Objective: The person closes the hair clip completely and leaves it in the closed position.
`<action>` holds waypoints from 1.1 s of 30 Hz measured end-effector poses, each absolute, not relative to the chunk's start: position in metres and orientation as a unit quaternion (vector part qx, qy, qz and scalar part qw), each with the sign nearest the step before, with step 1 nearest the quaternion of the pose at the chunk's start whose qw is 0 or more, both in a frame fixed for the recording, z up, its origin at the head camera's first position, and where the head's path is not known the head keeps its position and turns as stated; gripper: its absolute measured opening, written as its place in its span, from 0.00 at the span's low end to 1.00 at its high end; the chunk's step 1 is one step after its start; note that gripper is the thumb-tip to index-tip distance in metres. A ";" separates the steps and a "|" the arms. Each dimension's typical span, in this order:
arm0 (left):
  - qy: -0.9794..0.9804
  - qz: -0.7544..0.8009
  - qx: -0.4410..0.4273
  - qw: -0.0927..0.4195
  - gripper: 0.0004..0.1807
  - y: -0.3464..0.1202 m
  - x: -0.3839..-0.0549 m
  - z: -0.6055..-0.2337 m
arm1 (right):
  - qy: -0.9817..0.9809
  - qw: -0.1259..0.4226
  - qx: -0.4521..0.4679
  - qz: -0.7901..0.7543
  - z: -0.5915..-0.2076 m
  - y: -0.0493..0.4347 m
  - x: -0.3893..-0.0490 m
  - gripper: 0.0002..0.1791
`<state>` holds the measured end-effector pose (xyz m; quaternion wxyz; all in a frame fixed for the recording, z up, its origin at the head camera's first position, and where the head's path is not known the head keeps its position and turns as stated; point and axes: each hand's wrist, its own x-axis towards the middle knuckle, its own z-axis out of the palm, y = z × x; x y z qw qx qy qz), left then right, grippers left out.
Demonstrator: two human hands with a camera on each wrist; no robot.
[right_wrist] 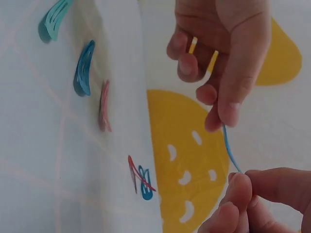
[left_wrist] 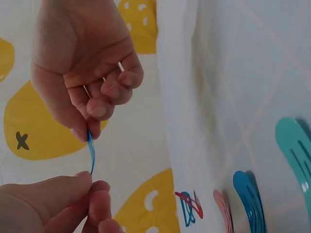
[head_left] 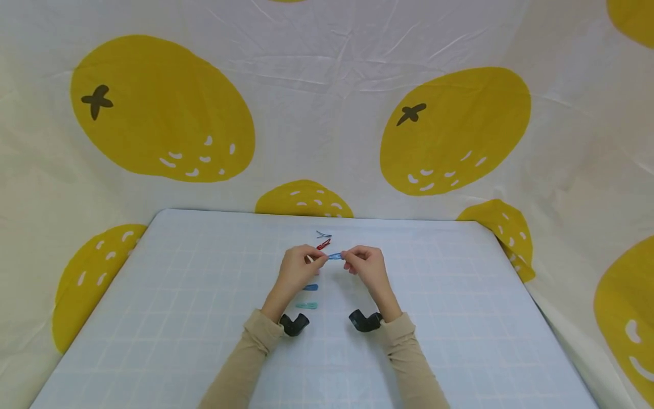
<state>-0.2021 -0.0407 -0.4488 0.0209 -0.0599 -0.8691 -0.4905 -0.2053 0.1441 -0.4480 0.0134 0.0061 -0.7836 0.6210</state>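
Observation:
Both hands hold one thin blue snap hair clip [head_left: 334,257] above the table. My left hand [head_left: 300,267] pinches one end between thumb and forefinger. Thumb and forefinger of my right hand [head_left: 367,263] grip the other end. Seen edge-on in the left wrist view, the clip [left_wrist: 92,153] looks slightly bowed between the fingertips. Below lies a column of clips: a teal one [head_left: 307,305], a darker blue one [head_left: 310,287] and a pink one [left_wrist: 223,208] partly hidden by my left hand in the head view. Beyond them are a red clip [head_left: 324,244] and another blue clip [head_left: 323,234], both with their parts spread.
A pale checked cloth covers the table [head_left: 179,318]. Behind it hangs a white curtain [head_left: 317,125] printed with yellow fruit. Black wrist mounts [head_left: 365,321] sit at both of the person's cuffs.

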 end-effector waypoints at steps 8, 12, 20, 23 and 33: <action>-0.934 -0.339 -0.113 0.021 0.05 -0.035 -0.209 -0.446 | -0.802 -0.009 -0.032 0.597 -0.456 0.145 -0.208 0.11; -0.954 -0.272 -0.127 0.003 0.05 -0.031 -0.214 -0.444 | -0.811 -0.023 -0.050 0.583 -0.462 0.146 -0.210 0.11; -0.966 -0.179 -0.184 -0.018 0.04 -0.023 -0.225 -0.441 | -0.825 -0.033 -0.073 0.559 -0.472 0.149 -0.213 0.09; -0.968 -0.154 -0.196 -0.041 0.04 -0.021 -0.233 -0.443 | -0.832 -0.036 -0.070 0.550 -0.475 0.150 -0.214 0.09; -0.965 -0.097 -0.229 -0.085 0.10 -0.014 -0.243 -0.442 | -0.863 -0.052 -0.060 0.500 -0.483 0.151 -0.216 0.11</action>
